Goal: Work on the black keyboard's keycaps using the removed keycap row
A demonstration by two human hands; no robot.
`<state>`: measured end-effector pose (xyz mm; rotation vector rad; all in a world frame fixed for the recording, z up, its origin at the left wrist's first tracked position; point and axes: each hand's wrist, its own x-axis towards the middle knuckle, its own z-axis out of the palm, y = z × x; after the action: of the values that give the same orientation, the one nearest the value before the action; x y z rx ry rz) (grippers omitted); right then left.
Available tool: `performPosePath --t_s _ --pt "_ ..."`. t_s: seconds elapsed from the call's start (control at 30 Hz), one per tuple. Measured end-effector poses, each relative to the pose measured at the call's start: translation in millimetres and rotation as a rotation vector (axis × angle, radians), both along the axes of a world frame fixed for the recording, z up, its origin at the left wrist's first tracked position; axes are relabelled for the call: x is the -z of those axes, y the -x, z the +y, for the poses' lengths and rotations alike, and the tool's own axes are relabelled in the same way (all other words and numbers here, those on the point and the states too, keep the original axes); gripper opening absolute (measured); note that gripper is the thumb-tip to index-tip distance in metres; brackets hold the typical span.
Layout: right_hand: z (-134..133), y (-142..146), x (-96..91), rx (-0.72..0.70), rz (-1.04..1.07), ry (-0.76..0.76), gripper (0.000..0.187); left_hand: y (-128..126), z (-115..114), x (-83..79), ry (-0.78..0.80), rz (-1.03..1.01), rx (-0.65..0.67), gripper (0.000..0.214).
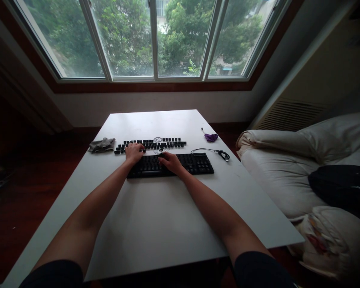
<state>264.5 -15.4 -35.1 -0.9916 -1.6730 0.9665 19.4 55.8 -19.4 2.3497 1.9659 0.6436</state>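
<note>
Here, keyboard (196, 163) under right hand (171, 162), left hand (134, 153) at its corner — curled, grips unclear.

I see the one camera riding on the person's head, facing forward and down along the white table (147, 232), roughly square to the window (123, 36) beyond. It looks from close behind the arms, which enter at the bottom edge; the left hand (134, 153) and right hand (171, 163) sit near mid-view, farther off. The wide view takes in reddish floor (24, 208) leftward and the pale couch (276, 156) rightward.
</note>
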Motion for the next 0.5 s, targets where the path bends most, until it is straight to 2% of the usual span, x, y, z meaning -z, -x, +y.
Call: performPosePath --t_s 0.5 --pt "0.8 -0.4 1.6 -0.015 0.013 0.002 0.028 2.0 1.1 3.4 -0.028 0.019 -0.009 0.026"
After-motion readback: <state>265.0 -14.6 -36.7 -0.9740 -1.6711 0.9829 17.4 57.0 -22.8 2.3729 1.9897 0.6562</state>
